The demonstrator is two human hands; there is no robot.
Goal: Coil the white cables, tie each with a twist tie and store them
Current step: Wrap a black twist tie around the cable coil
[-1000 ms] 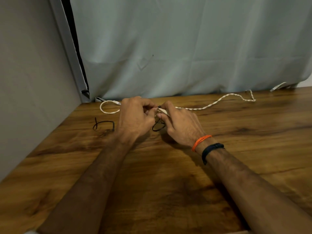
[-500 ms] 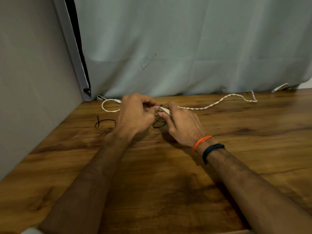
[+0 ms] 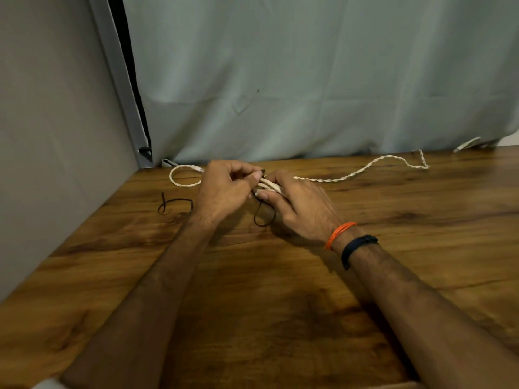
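two black twist ties show on the wooden worktop [image 3: 393, 276]. going from the left, a grey panel [image 3: 56, 136] stands along the worktop's edge, and near it the spare twist tie [image 3: 175, 204] lies bent in an open curl, apart from everything else. just behind it a loop of white cable [image 3: 182, 179] rests flat near the foot of the pale curtain [image 3: 309, 80], and its near side runs under the left hand [image 3: 222, 192]. that hand has its fingers curled, thumb and forefinger pinched on the cable bundle [image 3: 269, 186], several white strands folded side by side between the two hands. the second twist tie [image 3: 264, 217] hangs below the bundle as a dark loop, and one end of it pokes up above the strands by the left fingertips. the right hand [image 3: 300, 211] grips the bundle from the other side, fingers curled round it and thumb underneath. its wrist carries an orange thread band [image 3: 338, 234] and a dark band [image 3: 358, 248]. further right, a twisted white cable [image 3: 365, 169] trails across the worktop toward the curtain, and another white cable end [image 3: 466, 144] peeks out from under the curtain hem at the far right.
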